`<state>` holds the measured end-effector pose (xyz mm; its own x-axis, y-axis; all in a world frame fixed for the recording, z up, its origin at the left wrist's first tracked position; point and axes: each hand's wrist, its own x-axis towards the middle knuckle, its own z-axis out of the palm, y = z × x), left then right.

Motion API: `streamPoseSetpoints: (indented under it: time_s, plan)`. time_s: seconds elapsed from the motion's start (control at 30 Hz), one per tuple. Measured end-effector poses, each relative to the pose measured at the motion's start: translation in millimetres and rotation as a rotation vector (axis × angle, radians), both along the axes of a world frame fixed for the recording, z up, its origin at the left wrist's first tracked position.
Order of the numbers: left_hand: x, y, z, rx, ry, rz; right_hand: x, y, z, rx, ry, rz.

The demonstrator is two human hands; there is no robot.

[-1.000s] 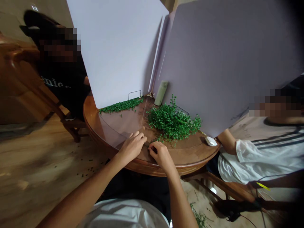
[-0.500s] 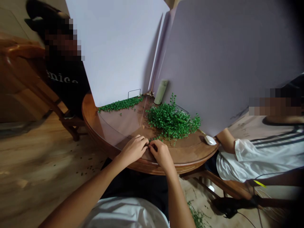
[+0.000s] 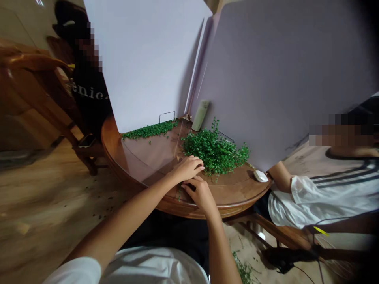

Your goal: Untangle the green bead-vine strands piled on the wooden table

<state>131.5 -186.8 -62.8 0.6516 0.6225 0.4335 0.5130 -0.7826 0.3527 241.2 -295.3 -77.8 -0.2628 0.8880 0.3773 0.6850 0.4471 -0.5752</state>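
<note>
A bushy heap of small-leaved green stems lies on the round wooden table. My left hand is at the heap's near left edge, fingers curled together. Whatever it may hold is hidden behind the fingers. Just below it, near the table's front edge, my right hand has thumb and forefinger pinched together. A thin green sprig hangs by those fingertips. Picked leaves form a long low pile along the foot of the left white panel.
Two tall panels, one white and one greyish, stand behind the heap. A pale green cylinder leans near their corner. A white object sits at the right edge. People sit on both sides. Stems litter the floor.
My left hand has moved right and away from me, from beside my right fingertips to the heap's edge. My right hand stays nearly in place, and the sprig now shows at its fingertips.
</note>
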Motion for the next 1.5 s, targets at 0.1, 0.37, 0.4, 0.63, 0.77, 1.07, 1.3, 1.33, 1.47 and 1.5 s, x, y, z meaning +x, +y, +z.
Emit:
streamPoseSetpoints:
  time_s: [0.1,0.37,0.4,0.63,0.77,1.07,1.3,1.33,1.47,1.5]
  plan:
    - [0.4,7.6,-11.2,-0.009,0.089,0.019,-1.1,-0.1,-0.4,0.004,-0.034,0.010]
    - [-0.7,9.4,-25.9,-0.022,0.290,0.055,-5.0,0.4,-2.8,0.009,-0.085,-0.032]
    - [0.2,9.0,-25.8,-0.020,0.300,0.058,-5.2,-0.2,-2.5,0.010,-0.088,-0.036]
    - [-1.0,1.9,-26.4,0.019,0.311,0.077,-4.2,-12.5,-6.7,0.024,-0.113,-0.074]
    - [-3.3,-1.5,-25.0,0.035,0.312,0.074,-0.5,-24.9,-12.7,0.041,-0.130,-0.084]
    - [-2.2,-1.4,-27.9,0.057,0.327,0.080,12.5,-42.1,-18.8,0.074,-0.117,-0.089]
    - [-2.6,-1.1,-29.4,0.059,0.330,0.070,14.3,-46.6,-18.0,0.072,-0.105,-0.087]
    - [-2.7,-0.9,-29.7,0.059,0.330,0.070,14.6,-46.9,-17.6,0.072,-0.102,-0.083]
    - [-2.8,-0.5,-30.4,0.061,0.326,0.067,18.1,-54.3,-18.5,0.070,-0.116,-0.035]
    - [-2.8,-0.6,-30.4,0.061,0.324,0.066,19.4,-57.8,-19.2,0.069,-0.124,-0.021]
